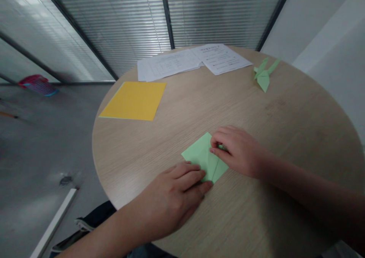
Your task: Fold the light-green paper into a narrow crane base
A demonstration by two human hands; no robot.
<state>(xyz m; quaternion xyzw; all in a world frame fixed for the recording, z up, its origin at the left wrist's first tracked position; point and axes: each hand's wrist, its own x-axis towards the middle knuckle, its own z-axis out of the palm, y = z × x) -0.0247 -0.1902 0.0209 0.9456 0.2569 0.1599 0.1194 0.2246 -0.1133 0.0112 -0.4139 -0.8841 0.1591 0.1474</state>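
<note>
A green sheet of origami paper, folded into a small diamond with a crease line down its lower right part, lies on the round wooden table. My left hand rests on its lower left side, fingers stretched out and pressing it down, with the thumb tip at the bottom corner. At the upper right edge, my right hand pinches a flap of the same paper between thumb and curled fingers. The pinched edge is partly hidden by those fingers. A finished green paper crane sits at the far right.
Yellow square paper lies at the table's left, with a green edge under it. Printed white sheets overlap along the back. Beyond stands a glass partition with blinds. A red and blue basket is on the floor at left.
</note>
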